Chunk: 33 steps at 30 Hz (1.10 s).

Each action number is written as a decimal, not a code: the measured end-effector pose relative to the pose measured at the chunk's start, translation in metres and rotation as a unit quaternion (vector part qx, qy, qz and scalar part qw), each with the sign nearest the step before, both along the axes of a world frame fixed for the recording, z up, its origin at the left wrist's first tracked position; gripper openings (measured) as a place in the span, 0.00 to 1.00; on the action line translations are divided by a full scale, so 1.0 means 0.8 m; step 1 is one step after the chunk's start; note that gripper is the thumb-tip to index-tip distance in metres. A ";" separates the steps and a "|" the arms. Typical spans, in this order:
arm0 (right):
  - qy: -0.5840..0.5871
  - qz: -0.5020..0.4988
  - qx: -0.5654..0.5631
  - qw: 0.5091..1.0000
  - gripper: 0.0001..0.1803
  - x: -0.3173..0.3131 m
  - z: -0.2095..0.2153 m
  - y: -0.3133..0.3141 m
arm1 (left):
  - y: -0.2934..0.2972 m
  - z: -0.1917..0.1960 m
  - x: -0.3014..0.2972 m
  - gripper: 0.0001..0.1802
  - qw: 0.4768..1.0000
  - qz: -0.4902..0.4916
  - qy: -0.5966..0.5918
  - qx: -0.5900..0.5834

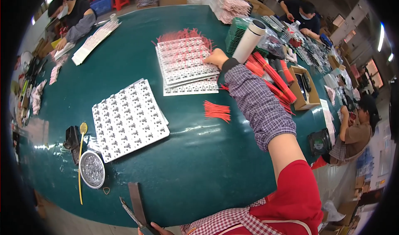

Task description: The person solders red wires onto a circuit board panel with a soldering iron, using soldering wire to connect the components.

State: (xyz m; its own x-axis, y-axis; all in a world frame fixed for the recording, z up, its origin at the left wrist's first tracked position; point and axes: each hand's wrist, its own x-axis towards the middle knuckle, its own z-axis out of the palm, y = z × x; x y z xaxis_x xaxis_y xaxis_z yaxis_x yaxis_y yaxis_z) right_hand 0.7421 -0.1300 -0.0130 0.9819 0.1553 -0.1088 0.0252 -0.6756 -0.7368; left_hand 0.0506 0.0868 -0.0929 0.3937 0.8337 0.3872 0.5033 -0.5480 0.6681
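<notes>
My right hand [216,59] reaches across the table, its fingers closed at the right edge of a stack of white circuit board panels [187,71]. Red wires [183,35] spread over the far part of that stack. At the lower edge my left hand [160,229] is only partly visible, its fingers around the handle of a soldering iron [132,212] with the tip pointing up and left. A flat brown bar [136,199] lies beside the iron. Nearer on the left rests another stack of white panels [129,118], dotted with small dark parts.
A bundle of short red wires [217,111] lies below the far stack. Left are a round metal bowl [92,170] and a yellow stick [80,172]. Right stand a white flask [249,40], red tubing [274,77] and a cardboard box [305,89]. Other people sit around the table.
</notes>
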 end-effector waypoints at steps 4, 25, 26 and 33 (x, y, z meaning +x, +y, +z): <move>-0.043 0.020 -0.161 0.986 0.25 0.007 -0.003 0.027 | 0.015 -0.007 0.029 0.32 0.998 -0.069 -0.008 -0.007; -0.013 -0.085 0.201 0.976 0.23 0.034 -0.009 0.050 | 0.023 -0.023 0.190 0.32 0.948 -0.308 -0.075 -0.036; 0.012 -0.131 0.249 0.960 0.24 0.006 -0.013 0.084 | 0.030 -0.025 0.186 0.32 0.954 -0.292 -0.066 -0.030; -0.105 0.003 0.035 0.994 0.30 -0.046 -0.042 0.006 | 0.006 -0.016 0.187 0.32 0.952 -0.296 -0.070 -0.047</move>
State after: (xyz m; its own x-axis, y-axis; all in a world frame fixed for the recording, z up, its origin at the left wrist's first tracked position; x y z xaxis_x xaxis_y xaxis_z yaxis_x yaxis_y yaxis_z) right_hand 0.7056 -0.1254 -0.0465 0.9810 0.1606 0.1087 0.1862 -0.6223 -0.7603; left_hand 0.2000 0.0918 -0.1057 0.7547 0.5155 0.4058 0.0272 -0.6426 0.7657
